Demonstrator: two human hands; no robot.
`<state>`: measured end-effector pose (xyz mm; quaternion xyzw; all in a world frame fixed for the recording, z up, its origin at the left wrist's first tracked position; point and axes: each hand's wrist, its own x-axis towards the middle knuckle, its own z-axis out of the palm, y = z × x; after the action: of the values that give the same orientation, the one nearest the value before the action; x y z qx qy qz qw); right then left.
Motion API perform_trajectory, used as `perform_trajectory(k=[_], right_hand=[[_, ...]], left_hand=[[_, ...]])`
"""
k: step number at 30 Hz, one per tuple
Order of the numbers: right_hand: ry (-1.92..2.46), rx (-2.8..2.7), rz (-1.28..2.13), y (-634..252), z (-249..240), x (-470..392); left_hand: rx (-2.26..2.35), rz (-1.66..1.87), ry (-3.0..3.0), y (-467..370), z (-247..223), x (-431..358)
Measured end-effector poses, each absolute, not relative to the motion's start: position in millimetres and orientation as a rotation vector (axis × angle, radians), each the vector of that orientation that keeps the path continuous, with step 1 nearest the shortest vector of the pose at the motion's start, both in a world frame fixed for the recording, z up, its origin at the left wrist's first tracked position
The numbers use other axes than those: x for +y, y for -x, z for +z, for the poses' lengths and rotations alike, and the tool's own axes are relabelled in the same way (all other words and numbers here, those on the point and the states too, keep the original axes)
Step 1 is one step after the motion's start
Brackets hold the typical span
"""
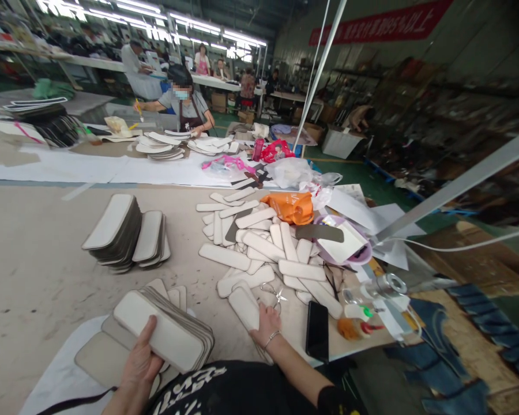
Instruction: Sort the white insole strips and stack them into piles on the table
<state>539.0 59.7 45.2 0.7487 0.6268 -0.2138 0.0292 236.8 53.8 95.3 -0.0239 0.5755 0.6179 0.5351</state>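
The left hand (142, 360) is clamping a fanned stack of rounded rectangular pale panels (164, 328), thumb across the top face, above more panels lying on the table (34, 253). The right hand (267, 327) is touching a long pale strip (244, 305) at its edge; whether the fingers are closing on it, I cannot tell. Scissors (279, 296) are lying just beyond that hand, and a black smartphone (317, 331) is resting to its right. Farther out, a loose heap of pale strips (263, 245) is spreading beside an orange plastic bag (292, 207), while two upright piles of panels (115, 230) are standing toward the left. Across the table, a masked person (188, 109) is holding a yellow-handled brush (139, 109).
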Motion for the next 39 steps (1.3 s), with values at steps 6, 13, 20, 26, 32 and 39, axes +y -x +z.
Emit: perform_trajectory(k=[6,13,20,26,32,39], right_hand=[[-2.252,2.111,-1.252,-541,62,89],[-2.048,2.345,-1.790,-490,122,123],[-2.054,2.282,-1.224,-450,116,118],[-1.637,2.556,-1.162,-468,120,123],[-2.139,2.220,-0.698,-602,112,185],[-2.164,1.950,-0.603,-746,75,210]], left_hand=[[1.391,1.298,0.010,-247,85,67],[1.330,1.085,-0.099,-287,84,93],[1.237,1.093,-0.092,-310,97,96],[1.229,0.941,-0.138,-314,94,95],[1.309,1.225,-0.017,-300,89,102],[1.332,1.283,0.028,-273,78,98]])
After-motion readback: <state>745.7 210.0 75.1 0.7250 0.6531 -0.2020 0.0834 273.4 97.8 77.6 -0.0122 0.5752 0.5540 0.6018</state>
